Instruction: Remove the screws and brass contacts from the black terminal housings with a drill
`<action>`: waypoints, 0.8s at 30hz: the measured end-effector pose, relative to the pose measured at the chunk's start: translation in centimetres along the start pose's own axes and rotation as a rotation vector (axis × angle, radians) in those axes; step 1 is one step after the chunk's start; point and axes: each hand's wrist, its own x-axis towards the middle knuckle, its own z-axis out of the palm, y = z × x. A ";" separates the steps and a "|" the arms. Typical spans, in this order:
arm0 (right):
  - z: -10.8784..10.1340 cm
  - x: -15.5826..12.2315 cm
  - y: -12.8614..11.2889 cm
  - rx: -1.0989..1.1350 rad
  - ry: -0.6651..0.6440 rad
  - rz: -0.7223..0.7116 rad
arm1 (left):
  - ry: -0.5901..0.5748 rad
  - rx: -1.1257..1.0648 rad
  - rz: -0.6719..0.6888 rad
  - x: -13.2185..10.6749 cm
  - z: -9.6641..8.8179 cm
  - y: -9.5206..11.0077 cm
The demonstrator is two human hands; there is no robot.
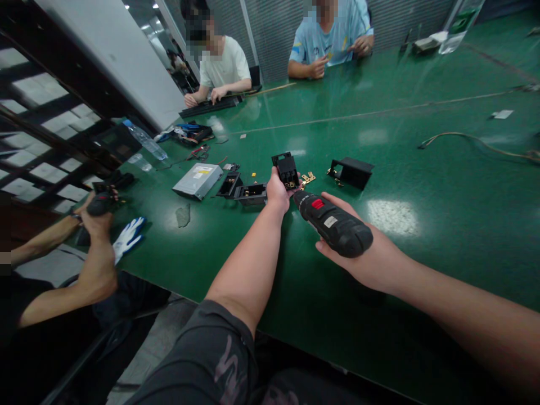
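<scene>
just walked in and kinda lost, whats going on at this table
A person holds a black plastic housing in their left hand and a black-and-red cordless drill in their right hand, its nose toward the housing. Small brass pieces lie on the green table nearby, beside another black housing. Further left lies a silver disc drive. A co-worker holds a dark tool.
</scene>
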 end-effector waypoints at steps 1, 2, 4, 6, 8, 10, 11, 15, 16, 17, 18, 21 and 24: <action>0.0 0.0 0.0 0.002 0.001 -0.009 | 0.001 0.003 0.000 0.0 0.0 0.0; 0.0 0.0 0.0 0.002 0.002 -0.015 | 0.003 0.003 -0.003 -0.1 0.0 0.0; 0.0 0.0 0.1 0.003 0.004 -0.024 | 0.007 -0.003 -0.013 -0.1 0.0 0.1; 0.1 0.0 0.2 0.003 0.013 -0.026 | 0.012 -0.014 -0.022 -0.1 0.0 0.1; 0.1 0.0 0.2 0.007 0.017 -0.025 | 0.012 -0.019 -0.024 -0.1 0.0 0.1; 0.1 0.0 0.2 0.015 0.010 -0.015 | -0.001 -0.009 -0.013 0.0 0.0 0.1; 0.1 0.0 0.1 0.017 0.005 -0.007 | -0.008 -0.001 -0.003 0.0 -0.1 0.0; 0.1 0.0 0.0 0.011 -0.012 0.018 | -0.016 0.030 0.017 -0.1 -0.1 0.0; 0.1 0.0 0.0 0.008 -0.012 0.017 | -0.016 0.034 0.016 -0.1 -0.1 0.0; 0.1 0.0 0.1 0.006 -0.010 0.015 | -0.015 0.035 0.013 -0.2 -0.1 0.0; 0.1 0.0 0.1 0.005 -0.006 0.013 | -0.014 0.032 0.010 -0.2 0.0 0.0; 0.0 -0.1 0.0 0.006 -0.002 0.013 | 0.005 0.001 -0.005 -0.2 0.1 0.1; 0.0 0.0 0.0 0.013 -0.010 0.022 | 0.028 -0.016 -0.020 -0.2 0.2 0.2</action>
